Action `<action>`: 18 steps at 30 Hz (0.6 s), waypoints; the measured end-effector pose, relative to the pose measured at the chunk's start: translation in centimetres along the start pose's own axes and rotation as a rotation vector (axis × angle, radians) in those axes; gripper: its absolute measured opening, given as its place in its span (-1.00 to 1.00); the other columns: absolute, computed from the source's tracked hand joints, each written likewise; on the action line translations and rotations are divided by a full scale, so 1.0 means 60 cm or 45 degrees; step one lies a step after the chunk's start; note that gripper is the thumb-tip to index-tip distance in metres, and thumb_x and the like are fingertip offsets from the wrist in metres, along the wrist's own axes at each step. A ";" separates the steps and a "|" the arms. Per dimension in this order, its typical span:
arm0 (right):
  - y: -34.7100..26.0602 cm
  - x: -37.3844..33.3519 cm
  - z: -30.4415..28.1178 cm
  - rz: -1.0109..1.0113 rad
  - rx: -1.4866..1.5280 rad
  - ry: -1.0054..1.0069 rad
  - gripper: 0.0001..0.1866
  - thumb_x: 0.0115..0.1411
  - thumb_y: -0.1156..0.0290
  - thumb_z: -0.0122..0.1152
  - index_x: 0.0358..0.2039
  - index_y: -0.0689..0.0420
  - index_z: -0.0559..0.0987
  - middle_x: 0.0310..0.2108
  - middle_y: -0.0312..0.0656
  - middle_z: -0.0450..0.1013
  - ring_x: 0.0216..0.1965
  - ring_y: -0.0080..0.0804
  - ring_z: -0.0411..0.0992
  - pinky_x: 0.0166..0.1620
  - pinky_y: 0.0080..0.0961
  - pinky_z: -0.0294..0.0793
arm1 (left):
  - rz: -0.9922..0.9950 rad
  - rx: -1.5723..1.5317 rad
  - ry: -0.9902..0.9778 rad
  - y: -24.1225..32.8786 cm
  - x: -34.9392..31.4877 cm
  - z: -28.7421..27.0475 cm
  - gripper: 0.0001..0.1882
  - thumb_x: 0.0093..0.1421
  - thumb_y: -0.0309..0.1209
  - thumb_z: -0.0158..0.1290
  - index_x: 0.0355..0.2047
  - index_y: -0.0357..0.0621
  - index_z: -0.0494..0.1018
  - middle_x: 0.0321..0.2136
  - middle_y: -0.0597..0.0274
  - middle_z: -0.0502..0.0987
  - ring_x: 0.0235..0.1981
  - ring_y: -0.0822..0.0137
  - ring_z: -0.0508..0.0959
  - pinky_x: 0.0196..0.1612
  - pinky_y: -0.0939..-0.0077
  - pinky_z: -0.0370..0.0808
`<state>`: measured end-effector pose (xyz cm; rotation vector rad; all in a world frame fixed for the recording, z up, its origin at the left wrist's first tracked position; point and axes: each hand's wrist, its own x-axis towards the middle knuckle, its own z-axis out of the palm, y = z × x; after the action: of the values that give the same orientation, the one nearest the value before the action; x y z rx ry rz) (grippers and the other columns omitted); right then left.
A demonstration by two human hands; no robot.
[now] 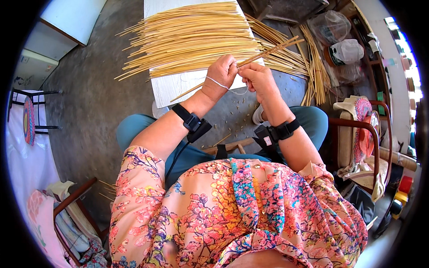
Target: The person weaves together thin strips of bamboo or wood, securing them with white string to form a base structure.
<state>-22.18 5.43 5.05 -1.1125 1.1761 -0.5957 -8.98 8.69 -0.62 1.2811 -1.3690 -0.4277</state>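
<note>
The stalks (pixel 196 38) run from pale straw to golden yellow, with tan streaks, against a white worktop (pixel 167 91) with a faint grey wood-grain pattern. The cord (pixel 217 83) is plain white. Pink, yellow-orange and dark blue blossoms cover the peach blouse (pixel 192 196), whose front band (pixel 245 196) is densely patterned in turquoise and pink. The trousers (pixel 136 127) are solid teal, the wrist strap (pixel 181 112) black, the floor (pixel 89 80) mottled grey. A round seat (pixel 29 120) shows multicoloured rings with pink and blue; the armchair frame (pixel 357 123) is reddish brown.
</note>
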 end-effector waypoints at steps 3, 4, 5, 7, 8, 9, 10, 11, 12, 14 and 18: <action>0.002 0.002 0.001 0.029 -0.003 -0.011 -0.93 0.00 0.50 0.15 -0.55 0.22 0.50 -0.68 -0.30 0.34 -0.75 -0.69 0.14 -0.71 -0.69 0.02 | 0.001 0.014 -0.007 -0.007 -0.004 0.003 -0.94 0.13 -0.48 -0.06 -0.43 -0.21 0.33 -0.53 -0.02 0.43 -0.50 -0.01 0.46 -0.45 0.29 0.40; 0.002 0.003 0.002 0.039 -0.010 -0.016 -0.93 -0.01 0.50 0.15 -0.56 0.22 0.50 -0.68 -0.29 0.34 -0.75 -0.68 0.15 -0.71 -0.68 0.02 | 0.008 0.026 -0.001 -0.012 -0.006 0.005 -0.93 0.14 -0.47 -0.06 -0.41 -0.21 0.35 -0.54 -0.02 0.44 -0.52 0.03 0.47 -0.45 0.33 0.40; 0.002 0.003 0.003 0.050 -0.018 -0.021 -0.92 -0.01 0.49 0.15 -0.56 0.22 0.50 -0.67 -0.29 0.34 -0.74 -0.68 0.15 -0.71 -0.68 0.02 | 0.015 0.039 0.004 -0.017 -0.007 0.006 -0.92 0.16 -0.46 -0.06 -0.40 -0.21 0.37 -0.55 -0.01 0.44 -0.53 0.08 0.48 -0.45 0.38 0.41; 0.004 0.007 0.002 0.073 -0.004 -0.020 -0.92 -0.02 0.49 0.15 -0.57 0.23 0.49 -0.67 -0.27 0.34 -0.74 -0.67 0.15 -0.71 -0.66 0.03 | 0.020 0.022 -0.003 -0.019 -0.007 0.006 -0.93 0.16 -0.46 -0.06 -0.39 -0.20 0.36 -0.56 0.00 0.44 -0.54 0.10 0.48 -0.46 0.39 0.41; 0.005 0.009 0.001 0.085 0.003 -0.020 -0.91 -0.02 0.49 0.15 -0.57 0.23 0.49 -0.67 -0.27 0.34 -0.74 -0.66 0.15 -0.71 -0.65 0.04 | 0.022 0.014 -0.006 -0.019 -0.008 0.006 -0.93 0.16 -0.46 -0.06 -0.38 -0.20 0.36 -0.56 0.01 0.44 -0.54 0.10 0.48 -0.47 0.40 0.41; 0.006 0.012 0.000 0.091 -0.001 -0.015 -0.91 -0.02 0.49 0.16 -0.57 0.23 0.49 -0.67 -0.26 0.34 -0.74 -0.65 0.15 -0.71 -0.65 0.05 | 0.018 0.018 -0.013 -0.019 -0.008 0.006 -0.93 0.17 -0.46 -0.06 -0.38 -0.19 0.36 -0.56 0.01 0.44 -0.55 0.11 0.48 -0.47 0.40 0.41; 0.007 0.014 -0.001 0.098 -0.005 -0.010 -0.91 -0.02 0.48 0.16 -0.57 0.23 0.49 -0.67 -0.26 0.34 -0.75 -0.65 0.15 -0.71 -0.64 0.06 | 0.015 0.022 -0.020 -0.019 -0.008 0.006 -0.94 0.17 -0.46 -0.06 -0.37 -0.18 0.35 -0.57 0.02 0.44 -0.55 0.12 0.49 -0.47 0.40 0.41; 0.007 0.016 -0.001 0.104 -0.010 -0.005 -0.90 -0.03 0.48 0.16 -0.57 0.24 0.49 -0.67 -0.26 0.34 -0.75 -0.64 0.16 -0.71 -0.63 0.06 | 0.011 0.026 -0.027 -0.018 -0.007 0.006 -0.94 0.17 -0.46 -0.06 -0.37 -0.18 0.35 -0.58 0.02 0.43 -0.56 0.13 0.49 -0.47 0.40 0.41; 0.007 0.016 -0.001 0.111 0.000 0.002 -0.90 -0.03 0.48 0.17 -0.58 0.24 0.49 -0.67 -0.26 0.35 -0.75 -0.64 0.16 -0.72 -0.64 0.07 | -0.012 0.016 -0.023 -0.015 -0.007 0.006 -0.94 0.15 -0.47 -0.06 -0.38 -0.17 0.34 -0.57 0.01 0.43 -0.55 0.07 0.48 -0.47 0.36 0.41; 0.006 0.017 0.003 0.124 0.018 0.016 -0.90 -0.03 0.47 0.17 -0.58 0.24 0.49 -0.67 -0.26 0.35 -0.75 -0.63 0.17 -0.72 -0.64 0.08 | -0.057 -0.004 -0.014 -0.008 -0.006 0.006 -0.94 0.11 -0.48 -0.06 -0.40 -0.17 0.31 -0.56 -0.03 0.43 -0.53 -0.06 0.46 -0.48 0.27 0.40; 0.010 0.015 0.018 0.087 0.025 0.050 -0.92 0.02 0.48 0.17 -0.51 0.22 0.51 -0.65 -0.28 0.37 -0.73 -0.65 0.21 -0.71 -0.69 0.13 | -0.258 -0.124 0.090 -0.020 -0.005 0.014 -0.93 0.13 -0.46 -0.06 -0.40 -0.18 0.31 -0.61 0.00 0.45 -0.57 0.04 0.50 -0.51 0.31 0.41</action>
<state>-20.98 5.29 4.14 -1.0438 1.2348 -0.5774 -9.26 8.22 -1.99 1.3464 -1.1498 -0.5759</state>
